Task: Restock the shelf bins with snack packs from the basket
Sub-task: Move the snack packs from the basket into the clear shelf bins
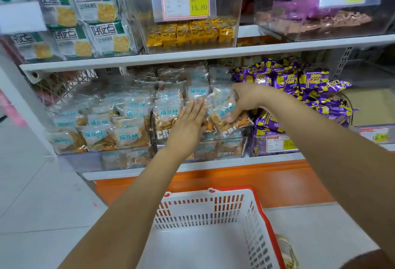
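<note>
Head view, lower shelf, read left to right.

- Far left: left bin, clear-walled, heaped with snack packs. They are clear film pouches with a white patch printed in teal, and brown crisps show through.
- Centre: left hand lies flat on the heap in the middle bin, with its fingers straight and together and nothing gripped. My reading is that it presses the pile down and steadies it, making room for the next pouch.
- Just right of it: right hand, with its fingers and thumb curled round one held pack of the same kind. The pack is tilted and sits at the right end of the middle bin, and its lower edge touches the pouches beneath. It is probably being tucked in, not lifted out (the frame alone cannot settle that).
- Further right: purple-and-yellow packs are piled in the neighbouring bin. They are close beside the right wrist, and the hand does not grip any of them.
- Near, below the arms: basket, with white slotted walls and a red rim. Its floor shows bare, so I judge that restocking of this bin is close to done.
</note>
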Demonstrator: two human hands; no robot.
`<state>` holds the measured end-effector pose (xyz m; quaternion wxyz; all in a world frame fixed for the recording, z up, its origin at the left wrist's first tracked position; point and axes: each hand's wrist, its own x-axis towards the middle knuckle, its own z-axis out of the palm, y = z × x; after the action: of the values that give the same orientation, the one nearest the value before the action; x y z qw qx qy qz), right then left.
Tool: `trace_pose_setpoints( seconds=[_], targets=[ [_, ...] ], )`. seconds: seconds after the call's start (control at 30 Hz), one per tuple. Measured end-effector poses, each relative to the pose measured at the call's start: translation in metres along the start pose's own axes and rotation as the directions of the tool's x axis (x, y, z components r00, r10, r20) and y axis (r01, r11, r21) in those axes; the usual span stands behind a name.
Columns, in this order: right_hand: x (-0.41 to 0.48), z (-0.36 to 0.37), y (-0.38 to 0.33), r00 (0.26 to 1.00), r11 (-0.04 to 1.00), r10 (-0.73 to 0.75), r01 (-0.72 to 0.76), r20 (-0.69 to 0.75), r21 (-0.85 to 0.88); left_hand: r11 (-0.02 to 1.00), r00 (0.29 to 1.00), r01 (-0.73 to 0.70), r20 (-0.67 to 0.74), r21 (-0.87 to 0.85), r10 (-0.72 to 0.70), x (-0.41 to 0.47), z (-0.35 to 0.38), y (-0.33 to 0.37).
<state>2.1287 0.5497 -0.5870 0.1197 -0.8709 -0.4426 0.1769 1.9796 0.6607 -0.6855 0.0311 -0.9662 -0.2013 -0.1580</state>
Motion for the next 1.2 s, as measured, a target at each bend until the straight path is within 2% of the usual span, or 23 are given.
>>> trace_pose_setpoints(
  seconds=[0.1, 0.17, 0.23, 0.37, 0.43, 0.5, 0.6, 0.67, 0.73, 0.77, 0.83, 0.87, 0.93, 1.03, 1.2],
  targets=[
    [0.004, -0.003, -0.004, 0.989, 0.922, -0.126, 0.091, -0.071, -0.377, 1.0, 1.0, 0.01, 0.0, -0.009, -0.01, 0.001, 0.002, 0.001],
    [0.004, 0.004, 0.0, 0.976, 0.909, -0.19, 0.133, -0.11, -0.394, 1.0, 1.0, 0.011, -0.016, -0.026, -0.011, 0.001, 0.004, 0.001],
    [-0.002, 0.019, 0.009, 0.951, 0.95, -0.227, 0.169, -0.211, -0.261, 0.998, 0.999, 0.009, -0.039, -0.067, -0.012, 0.002, 0.003, 0.002],
    [-0.018, 0.076, 0.019, 0.859, 0.974, -0.177, 0.224, -0.481, 0.041, 0.964, 0.999, 0.008, -0.033, -0.266, -0.017, 0.005, -0.001, 0.014],
    [-0.021, 0.098, 0.016, 0.815, 0.937, -0.118, 0.28, -0.567, 0.208, 0.97, 1.0, 0.014, -0.02, -0.243, -0.019, 0.008, 0.003, 0.02],
    [-0.02, 0.107, 0.011, 0.801, 0.871, -0.046, 0.325, -0.597, 0.369, 0.984, 1.0, 0.025, -0.008, -0.174, -0.026, 0.01, 0.009, 0.023],
    [-0.018, 0.11, 0.007, 0.8, 0.809, -0.031, 0.372, -0.6, 0.455, 0.994, 1.0, 0.02, 0.007, -0.106, -0.019, 0.014, 0.012, 0.024],
    [-0.018, 0.104, 0.013, 0.827, 0.854, -0.11, 0.362, -0.552, 0.373, 0.995, 1.0, 0.025, -0.003, -0.096, -0.025, 0.017, 0.009, 0.025],
    [-0.019, 0.093, 0.021, 0.82, 0.957, -0.203, 0.281, -0.535, 0.067, 0.995, 0.999, 0.034, -0.005, -0.09, -0.035, 0.02, 0.006, 0.025],
    [-0.02, 0.087, 0.025, 0.785, 0.96, -0.28, 0.239, -0.552, -0.147, 0.996, 0.999, 0.038, -0.004, -0.076, -0.039, 0.02, 0.007, 0.025],
    [-0.023, 0.075, 0.032, 0.729, 0.842, -0.479, 0.224, -0.489, -0.492, 0.998, 0.999, 0.048, -0.005, -0.05, -0.048, 0.021, 0.008, 0.025],
    [-0.023, 0.072, 0.035, 0.734, 0.769, -0.545, 0.246, -0.405, -0.59, 0.998, 0.999, 0.053, -0.006, -0.04, -0.053, 0.022, 0.009, 0.025],
    [-0.024, 0.07, 0.044, 0.775, 0.698, -0.569, 0.278, -0.275, -0.659, 0.998, 0.999, 0.051, 0.001, -0.043, -0.051, 0.023, 0.01, 0.024],
    [-0.019, 0.061, 0.051, 0.821, 0.688, -0.529, 0.266, -0.216, -0.675, 1.0, 1.0, 0.001, 0.011, -0.019, -0.001, 0.019, 0.007, 0.015],
    [-0.004, 0.047, 0.038, 0.925, 0.641, -0.36, 0.151, -0.121, -0.752, 0.998, 0.998, -0.034, -0.059, -0.045, 0.031, -0.009, 0.004, 0.003]
  ],
)
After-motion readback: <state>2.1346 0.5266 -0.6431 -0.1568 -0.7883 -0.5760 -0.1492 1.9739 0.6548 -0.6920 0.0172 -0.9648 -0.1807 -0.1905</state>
